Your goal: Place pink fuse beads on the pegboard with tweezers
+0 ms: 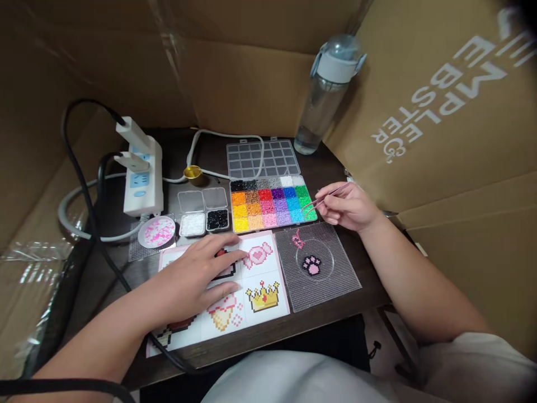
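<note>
My left hand (197,274) lies with fingers spread on a printed pattern sheet (272,322), its index fingertip at the pink candy picture (258,256). Between the fingers of my right hand (348,207) is a pair of pink tweezers (321,200). The tweezer tips are slightly apart over the blue and green compartments at the right side of a bead box (268,230). Below them, a clear pegboard (346,280) carries a black-and-pink paw made of beads (311,266) and a small pink bead outline (297,240). Whether the tips hold a bead is too small to tell.
Small open cases of white beads (192,225) and black beads (217,219) stand left of the box. Nearby are a dish of pink and white beads (156,232), a gold cup (193,175), a power strip (145,179) with cables, and a water bottle (321,103). Cardboard walls surround the table.
</note>
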`<state>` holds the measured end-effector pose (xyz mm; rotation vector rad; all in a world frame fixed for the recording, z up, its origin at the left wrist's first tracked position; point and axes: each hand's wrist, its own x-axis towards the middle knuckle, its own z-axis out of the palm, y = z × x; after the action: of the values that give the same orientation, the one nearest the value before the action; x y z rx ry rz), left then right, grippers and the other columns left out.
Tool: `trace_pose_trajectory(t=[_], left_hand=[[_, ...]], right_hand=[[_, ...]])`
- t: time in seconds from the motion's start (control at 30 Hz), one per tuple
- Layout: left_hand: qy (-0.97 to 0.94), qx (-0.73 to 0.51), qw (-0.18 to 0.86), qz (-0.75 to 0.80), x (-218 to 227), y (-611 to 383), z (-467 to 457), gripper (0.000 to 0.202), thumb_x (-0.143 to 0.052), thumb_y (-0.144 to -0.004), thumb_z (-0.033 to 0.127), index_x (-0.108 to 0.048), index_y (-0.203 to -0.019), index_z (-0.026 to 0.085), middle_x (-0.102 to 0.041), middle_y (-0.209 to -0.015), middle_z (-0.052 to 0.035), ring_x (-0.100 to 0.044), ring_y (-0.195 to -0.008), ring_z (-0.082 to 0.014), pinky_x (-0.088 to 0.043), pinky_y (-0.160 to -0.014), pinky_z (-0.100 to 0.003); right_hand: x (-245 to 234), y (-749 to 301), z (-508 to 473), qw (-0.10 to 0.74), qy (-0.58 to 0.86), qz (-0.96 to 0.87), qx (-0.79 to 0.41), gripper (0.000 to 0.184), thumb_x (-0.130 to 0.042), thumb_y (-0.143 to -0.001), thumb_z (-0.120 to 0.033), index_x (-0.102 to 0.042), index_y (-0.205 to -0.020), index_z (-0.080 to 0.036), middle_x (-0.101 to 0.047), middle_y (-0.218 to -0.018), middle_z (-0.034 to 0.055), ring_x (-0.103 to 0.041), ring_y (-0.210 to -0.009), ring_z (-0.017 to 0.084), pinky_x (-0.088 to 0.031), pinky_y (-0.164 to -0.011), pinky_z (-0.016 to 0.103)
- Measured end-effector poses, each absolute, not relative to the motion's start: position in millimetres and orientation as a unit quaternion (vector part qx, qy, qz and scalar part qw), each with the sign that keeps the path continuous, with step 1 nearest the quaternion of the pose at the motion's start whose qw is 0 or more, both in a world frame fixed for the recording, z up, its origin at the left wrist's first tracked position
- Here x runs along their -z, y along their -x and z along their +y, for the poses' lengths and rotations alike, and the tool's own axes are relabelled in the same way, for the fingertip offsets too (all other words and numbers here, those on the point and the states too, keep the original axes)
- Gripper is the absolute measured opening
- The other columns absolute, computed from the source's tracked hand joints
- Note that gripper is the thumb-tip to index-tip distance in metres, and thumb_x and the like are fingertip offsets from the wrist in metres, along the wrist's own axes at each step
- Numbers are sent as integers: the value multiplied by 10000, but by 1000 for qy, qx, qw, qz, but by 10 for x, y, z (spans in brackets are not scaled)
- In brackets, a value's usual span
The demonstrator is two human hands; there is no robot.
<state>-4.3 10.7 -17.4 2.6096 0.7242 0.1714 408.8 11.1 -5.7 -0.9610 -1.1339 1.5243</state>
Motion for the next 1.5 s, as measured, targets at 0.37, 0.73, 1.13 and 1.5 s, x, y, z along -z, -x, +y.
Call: trace_pose_trajectory(t=[0.37,0.73,1.13,1.5], left_hand=[[-941,-47,202,269,155,6,90,480,-770,-1049,341,-725,-1525,304,-630,-1650,-170,-650,-1464,-383,-585,-1214,-586],[-932,-45,224,280,157,19,92,472,-769,-1066,357,-712,-1532,306,-634,-1646,-162,-627,-1486,-386,-574,-1230,-596],[-929,-42,261,261,109,66,113,448,-722,-1105,338,-703,-1551,313,-616,-1686,-152,-622,-1504,-400,-583,-1228,-601],[-876,-302,279,254,-166,-142,106,371,-626,-1033,12,-470,-801,255,-569,-758,22,-564,-704,-163,-507,-670,-326]], right_hand=[[91,-4332,138,462,344,-496,-650,427,-1078,-660,-427,-781,-835,-175,-826,-689,46,-503,-363,74,-446,-365,209],[91,-4506,152,392,328,-505,-695,374,-1090,-656,-424,-823,-743,-177,-788,-608,77,-563,-338,121,-442,-335,216],[183,-4663,370,232,288,-622,-690,377,-1024,-782,-551,-860,-712,-219,-836,-710,75,-755,-507,172,-619,-498,266],[34,-4579,299,203,384,-525,-732,397,-1141,-522,-367,-822,-607,-146,-805,-641,147,-760,-510,202,-559,-523,271]])
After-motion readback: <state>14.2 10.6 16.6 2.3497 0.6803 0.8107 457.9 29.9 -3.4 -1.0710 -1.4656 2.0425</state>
